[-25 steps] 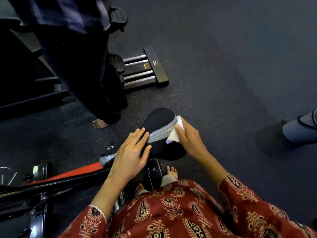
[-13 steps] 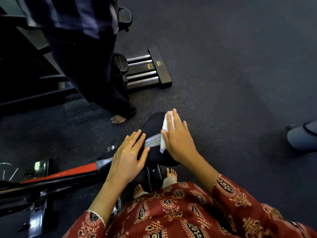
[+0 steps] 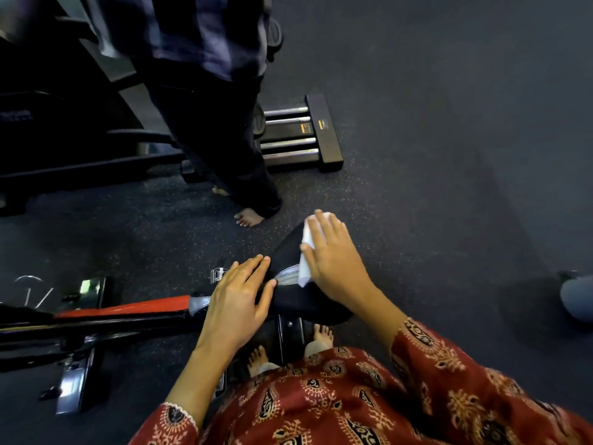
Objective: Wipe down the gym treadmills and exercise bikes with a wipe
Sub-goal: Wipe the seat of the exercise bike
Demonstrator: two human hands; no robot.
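Head view. One black bike seat (image 3: 286, 252) at centre of frame; its long axis runs from 8 o'clock, narrow end by the red frame bar (image 3: 128, 308), to 2 o'clock. One white wipe (image 3: 305, 252) lies on the seat's 2 o'clock end, pressed flat under the right hand (image 3: 333, 261), fingers straight. Left hand (image 3: 237, 300) rests on the narrow end, fingers relaxed, gripping nothing. One barefoot bystander (image 3: 218, 139) at 11 o'clock.

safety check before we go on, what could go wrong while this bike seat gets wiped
The wipe is only pressed under the flat right hand, so it may slip off the seat. A bystander's bare foot and the wiper's own bare toes are close to the bike, so a stubbed toe seems possible.
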